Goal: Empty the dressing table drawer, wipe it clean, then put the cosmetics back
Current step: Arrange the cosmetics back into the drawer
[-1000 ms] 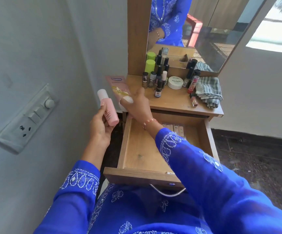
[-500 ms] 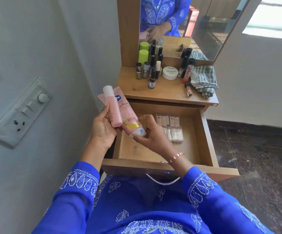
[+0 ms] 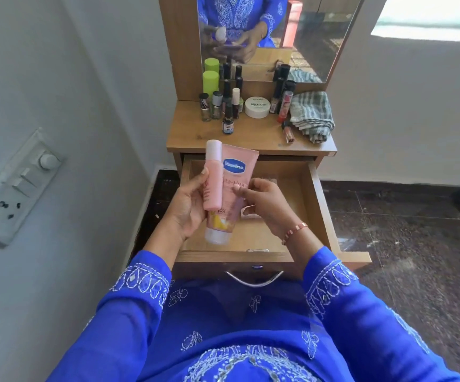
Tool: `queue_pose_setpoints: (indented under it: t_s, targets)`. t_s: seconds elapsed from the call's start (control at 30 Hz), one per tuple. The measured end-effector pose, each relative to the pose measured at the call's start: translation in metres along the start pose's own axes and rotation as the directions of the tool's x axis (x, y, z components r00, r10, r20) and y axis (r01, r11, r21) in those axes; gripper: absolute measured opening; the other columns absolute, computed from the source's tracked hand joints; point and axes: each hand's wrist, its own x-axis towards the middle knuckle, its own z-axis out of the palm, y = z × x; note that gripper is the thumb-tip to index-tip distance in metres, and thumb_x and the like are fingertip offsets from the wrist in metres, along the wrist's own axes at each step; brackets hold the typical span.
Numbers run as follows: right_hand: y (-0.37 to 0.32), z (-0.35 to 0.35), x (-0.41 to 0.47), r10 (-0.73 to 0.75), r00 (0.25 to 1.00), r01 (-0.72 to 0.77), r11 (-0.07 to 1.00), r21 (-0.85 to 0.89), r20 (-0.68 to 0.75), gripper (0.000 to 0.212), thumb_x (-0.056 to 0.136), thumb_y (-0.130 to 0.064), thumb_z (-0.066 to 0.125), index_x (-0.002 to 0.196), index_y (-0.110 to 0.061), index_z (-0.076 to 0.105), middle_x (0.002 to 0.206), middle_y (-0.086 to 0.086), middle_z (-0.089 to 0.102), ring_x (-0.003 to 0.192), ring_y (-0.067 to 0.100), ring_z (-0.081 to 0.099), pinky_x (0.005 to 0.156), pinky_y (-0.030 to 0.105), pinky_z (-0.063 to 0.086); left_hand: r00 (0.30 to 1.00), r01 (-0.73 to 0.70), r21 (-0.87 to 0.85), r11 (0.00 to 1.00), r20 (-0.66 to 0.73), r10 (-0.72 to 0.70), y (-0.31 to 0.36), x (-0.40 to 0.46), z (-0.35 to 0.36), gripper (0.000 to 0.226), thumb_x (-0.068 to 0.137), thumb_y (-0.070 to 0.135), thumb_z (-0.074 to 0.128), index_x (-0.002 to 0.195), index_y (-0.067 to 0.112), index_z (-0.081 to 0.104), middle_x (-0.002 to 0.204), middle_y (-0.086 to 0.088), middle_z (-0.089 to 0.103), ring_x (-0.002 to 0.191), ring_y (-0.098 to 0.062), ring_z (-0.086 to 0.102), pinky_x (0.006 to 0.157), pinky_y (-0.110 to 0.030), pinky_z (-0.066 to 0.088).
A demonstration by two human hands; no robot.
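Fingers, left: curled round a slim pink bottle point(image 3: 212, 179) and the pink tube point(image 3: 230, 193) beside it, both held upright at centre frame.
Fingers, right: thumb and fingertips point(image 3: 238, 190) pinching the tube's right edge.
Left hand point(image 3: 188, 206): palm behind both items, over the open drawer.
Right hand point(image 3: 264, 204): a beaded bracelet on the wrist.
Tube: blue oval logo near its flat top end, white cap pointing down.
Drawer point(image 3: 318, 205): pulled out, below centre; a small pale item lies inside, mostly hidden by the right hand.
Table top point(image 3: 250, 136): upper centre; nail-polish bottles point(image 3: 220, 106), white jar point(image 3: 257, 106), folded striped cloth point(image 3: 311, 115) at right.
Mirror point(image 3: 275, 31): top centre.
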Motion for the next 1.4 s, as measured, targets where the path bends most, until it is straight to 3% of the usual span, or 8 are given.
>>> queue_pose_setpoints:
  t_s: [0.13,0.27,0.37,0.5,0.7,0.9,1.2,1.4]
  targets:
    - [0.01,-0.004,-0.005,0.098,0.985,-0.048,0.944,0.327,-0.14,0.003,0.089,-0.012,0.058,0.09,-0.011,0.056,0.083,0.008,0.063,0.062,0.016,0.055,0.057,0.024,0.048,0.995,0.02,0.009,1.0,-0.098,-0.019,-0.005,0.0,-0.01,0.025,0.09,0.029,0.05,0.101,0.01,0.061,0.082,-0.003,0.069,0.081,-0.014,0.065,0.072,-0.031,0.054]
    - [0.016,-0.005,-0.006,0.158,0.967,-0.027,0.842,0.539,-0.199,0.013,0.09,-0.01,0.057,0.102,-0.008,0.053,0.092,0.007,0.063,0.077,0.018,0.063,0.074,0.03,0.053,0.984,0.115,0.064,0.991,-0.143,-0.105,-0.012,-0.004,-0.023,0.035,0.083,0.04,0.054,0.105,0.014,0.063,0.094,-0.005,0.064,0.089,-0.022,0.061,0.083,-0.045,0.045]
    - [0.018,-0.001,-0.01,0.159,0.968,-0.011,0.803,0.596,-0.196,0.006,0.089,-0.007,0.057,0.094,-0.01,0.055,0.093,0.007,0.064,0.083,0.02,0.063,0.084,0.036,0.051,0.983,0.144,0.019,0.989,-0.119,-0.141,-0.013,-0.006,-0.022,0.039,0.083,0.039,0.055,0.11,0.012,0.061,0.104,-0.009,0.063,0.1,-0.027,0.061,0.093,-0.056,0.042]
    - [0.024,-0.006,-0.013,0.148,0.975,-0.033,0.836,0.548,-0.167,0.006,0.089,-0.013,0.058,0.094,-0.011,0.057,0.093,0.009,0.065,0.08,0.021,0.064,0.079,0.033,0.054,0.977,0.14,-0.059,0.988,-0.157,-0.148,-0.01,-0.005,-0.023,0.05,0.079,0.036,0.061,0.119,0.007,0.055,0.116,-0.014,0.06,0.108,-0.031,0.06,0.084,-0.05,0.051]
    - [0.016,-0.05,-0.011,0.115,0.971,-0.012,0.899,0.437,-0.21,0.022,0.089,-0.023,0.058,0.1,-0.003,0.059,0.089,0.013,0.067,0.073,0.019,0.066,0.057,0.027,0.057,0.971,0.196,0.084,0.977,-0.156,-0.181,-0.003,-0.005,-0.035,0.064,0.072,0.035,0.064,0.126,0.004,0.051,0.114,-0.014,0.058,0.101,-0.028,0.061,0.077,-0.044,0.056]
    - [0.01,-0.059,-0.009,0.111,0.989,-0.093,0.981,0.17,-0.097,0.005,0.089,-0.011,0.058,0.086,-0.009,0.062,0.088,0.009,0.068,0.077,0.017,0.066,0.066,0.026,0.055,0.978,0.144,0.043,0.989,-0.156,-0.136,-0.002,-0.004,-0.038,0.039,0.08,0.029,0.059,0.112,0.007,0.058,0.096,-0.008,0.064,0.086,-0.018,0.066,0.075,-0.035,0.055]
    - [0.027,-0.063,-0.004,0.389,0.919,-0.385,0.92,0.073,-0.067,0.004,0.088,-0.003,0.057,0.087,-0.005,0.06,0.085,0.012,0.066,0.076,0.021,0.065,0.058,0.028,0.057,0.969,0.031,-0.007,1.0,-0.244,-0.031,-0.011,0.001,-0.035,0.048,0.091,0.028,0.052,0.131,0.004,0.047,0.105,-0.011,0.062,0.107,-0.022,0.056,0.081,-0.029,0.048]
    - [0.035,-0.052,0.004,0.483,0.875,-0.483,0.871,-0.085,-0.03,0.007,0.089,-0.001,0.056,0.084,-0.005,0.058,0.084,0.012,0.066,0.072,0.022,0.065,0.062,0.033,0.055,0.965,-0.003,0.029,1.0,-0.263,0.011,-0.013,0.0,-0.039,0.046,0.089,0.032,0.054,0.127,0.006,0.05,0.096,-0.009,0.067,0.088,-0.019,0.064,0.079,-0.032,0.053]
